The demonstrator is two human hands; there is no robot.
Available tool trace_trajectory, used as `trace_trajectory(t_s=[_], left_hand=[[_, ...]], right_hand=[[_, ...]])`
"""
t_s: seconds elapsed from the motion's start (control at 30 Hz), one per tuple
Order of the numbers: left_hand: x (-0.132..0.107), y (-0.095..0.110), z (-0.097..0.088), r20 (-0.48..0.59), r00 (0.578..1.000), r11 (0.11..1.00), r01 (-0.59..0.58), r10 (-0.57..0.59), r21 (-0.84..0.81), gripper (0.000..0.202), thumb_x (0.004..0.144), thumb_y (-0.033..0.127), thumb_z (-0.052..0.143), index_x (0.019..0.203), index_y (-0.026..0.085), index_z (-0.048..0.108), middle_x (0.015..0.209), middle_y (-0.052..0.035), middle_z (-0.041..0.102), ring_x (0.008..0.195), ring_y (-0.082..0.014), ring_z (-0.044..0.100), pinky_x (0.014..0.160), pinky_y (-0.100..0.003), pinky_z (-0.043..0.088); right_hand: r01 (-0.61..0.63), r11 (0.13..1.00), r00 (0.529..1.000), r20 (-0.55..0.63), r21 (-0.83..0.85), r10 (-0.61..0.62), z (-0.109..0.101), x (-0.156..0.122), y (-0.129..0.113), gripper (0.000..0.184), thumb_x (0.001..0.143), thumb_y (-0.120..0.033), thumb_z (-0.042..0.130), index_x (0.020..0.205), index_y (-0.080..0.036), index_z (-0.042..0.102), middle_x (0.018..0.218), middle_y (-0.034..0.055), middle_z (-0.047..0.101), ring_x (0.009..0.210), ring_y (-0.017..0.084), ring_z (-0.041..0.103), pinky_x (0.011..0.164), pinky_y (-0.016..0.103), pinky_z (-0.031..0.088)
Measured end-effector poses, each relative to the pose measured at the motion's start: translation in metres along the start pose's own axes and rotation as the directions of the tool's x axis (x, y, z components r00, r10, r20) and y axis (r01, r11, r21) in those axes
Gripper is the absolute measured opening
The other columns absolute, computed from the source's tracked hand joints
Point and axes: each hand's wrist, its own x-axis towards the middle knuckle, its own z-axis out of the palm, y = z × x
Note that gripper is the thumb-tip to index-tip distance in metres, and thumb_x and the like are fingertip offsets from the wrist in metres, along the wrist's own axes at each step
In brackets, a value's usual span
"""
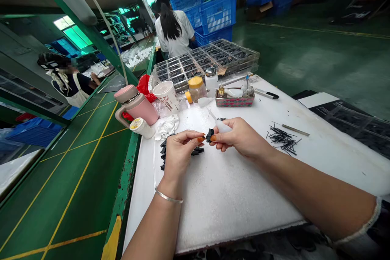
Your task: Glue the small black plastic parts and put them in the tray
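Beyond the right hand (242, 136), a tray (243, 62) holds dark parts (189, 67).

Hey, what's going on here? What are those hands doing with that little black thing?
Someone is working at a white table with bare hands. The right hand holds a small black piece at its fingertips, and a white bottle with a thin tip too. The left hand pinches right at the piece's edge, but whatever is between its fingers is too small to tell. More black pieces lie by the left hand, and thin black sticks lie in a pile on the right.
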Motion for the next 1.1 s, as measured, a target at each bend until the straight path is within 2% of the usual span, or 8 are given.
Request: trace_trajectory(t_s=[0.1, 0.33, 0.43, 0.57, 0.7, 0.97, 1.03, 1.1], left_hand=[[0.002, -0.003, -0.001, 0.014, 0.999, 0.996, 0.049, -0.048, -0.073, 0.007, 0.068, 0.020, 0.075, 0.075, 0.018, 0.074, 0.077, -0.0025, 0.070, 0.064, -0.0123, 0.064, 0.062, -0.022, 0.055], [0.002, -0.001, -0.002, 0.034, 0.999, 1.000, -0.016, 0.016, -0.004, 0.005, 0.070, 0.019, 0.074, 0.074, 0.018, 0.074, 0.078, -0.0022, 0.069, 0.067, -0.0128, 0.064, 0.062, -0.022, 0.055], [0.003, -0.002, -0.003, 0.046, 0.999, 1.000, -0.011, 0.011, -0.001, 0.005, 0.069, 0.020, 0.075, 0.074, 0.018, 0.074, 0.079, -0.0028, 0.069, 0.070, -0.0131, 0.064, 0.063, -0.022, 0.055], [0.004, -0.006, -0.004, 0.047, 0.991, 0.985, 0.128, -0.124, -0.114, 0.010, 0.068, 0.023, 0.076, 0.076, 0.017, 0.073, 0.079, -0.0028, 0.067, 0.070, -0.0118, 0.063, 0.063, -0.021, 0.055], [0.006, -0.007, -0.004, 0.047, 0.975, 0.942, 0.221, -0.216, -0.253, 0.022, 0.070, 0.027, 0.075, 0.091, 0.020, 0.072, 0.083, -0.0013, 0.065, 0.070, -0.0084, 0.060, 0.061, -0.019, 0.055], [0.003, -0.002, 0.003, 0.029, 0.996, 0.996, 0.086, -0.085, -0.023, 0.030, 0.072, 0.030, 0.073, 0.099, 0.020, 0.069, 0.088, -0.0039, 0.067, 0.076, -0.0128, 0.063, 0.063, -0.021, 0.056], [0.002, -0.003, 0.005, 0.011, 0.999, 0.998, 0.041, -0.042, 0.040, 0.029, 0.070, 0.029, 0.075, 0.096, 0.018, 0.070, 0.086, -0.0043, 0.069, 0.074, -0.0137, 0.064, 0.063, -0.023, 0.056], [0.001, -0.005, 0.005, -0.018, 1.000, 0.996, -0.002, 0.003, 0.090, 0.025, 0.068, 0.028, 0.076, 0.090, 0.017, 0.071, 0.082, -0.0043, 0.069, 0.070, -0.0135, 0.064, 0.063, -0.024, 0.056]], right_hand=[[0.049, 0.999, 0.999, -0.016, -0.023, -0.049, 0.002, -0.001, 0.000, 0.018, 0.059, -0.016, 0.076, 0.067, -0.011, 0.060, 0.057, 0.0016, 0.063, 0.052, 0.010, 0.059, 0.045, 0.016, 0.046], [-0.074, 0.995, 0.997, 0.022, 0.067, 0.072, 0.000, 0.001, 0.005, 0.013, 0.065, -0.017, 0.071, 0.068, -0.010, 0.061, 0.063, 0.0053, 0.066, 0.049, 0.006, 0.056, 0.043, 0.013, 0.043], [-0.040, 0.998, 0.999, -0.001, 0.048, 0.040, 0.000, 0.002, 0.007, 0.013, 0.064, -0.016, 0.071, 0.068, -0.010, 0.060, 0.061, 0.0049, 0.066, 0.049, 0.007, 0.057, 0.044, 0.013, 0.044], [0.018, 1.000, 1.000, -0.012, 0.021, -0.017, 0.002, 0.003, 0.006, 0.018, 0.061, -0.017, 0.075, 0.068, -0.011, 0.060, 0.058, 0.0027, 0.064, 0.051, 0.008, 0.059, 0.044, 0.015, 0.046], [0.080, 0.997, 0.997, -0.017, -0.013, -0.081, -0.002, 0.004, 0.001, 0.018, 0.061, -0.018, 0.075, 0.070, -0.011, 0.062, 0.057, 0.0009, 0.062, 0.052, 0.009, 0.060, 0.046, 0.016, 0.048], [0.257, 0.932, 0.952, -0.097, -0.257, -0.289, -0.007, 0.009, 0.005, 0.008, 0.065, -0.018, 0.068, 0.067, -0.012, 0.062, 0.054, 0.0001, 0.060, 0.052, 0.012, 0.061, 0.044, 0.019, 0.047], [0.312, 0.885, 0.929, -0.083, -0.346, -0.360, -0.005, 0.009, 0.008, 0.005, 0.066, -0.017, 0.065, 0.065, -0.013, 0.063, 0.054, -0.0002, 0.060, 0.052, 0.012, 0.061, 0.043, 0.018, 0.045], [0.336, 0.878, 0.924, -0.059, -0.342, -0.377, -0.003, 0.008, 0.009, 0.004, 0.066, -0.016, 0.065, 0.065, -0.012, 0.064, 0.054, -0.0003, 0.060, 0.052, 0.011, 0.060, 0.044, 0.017, 0.044]])
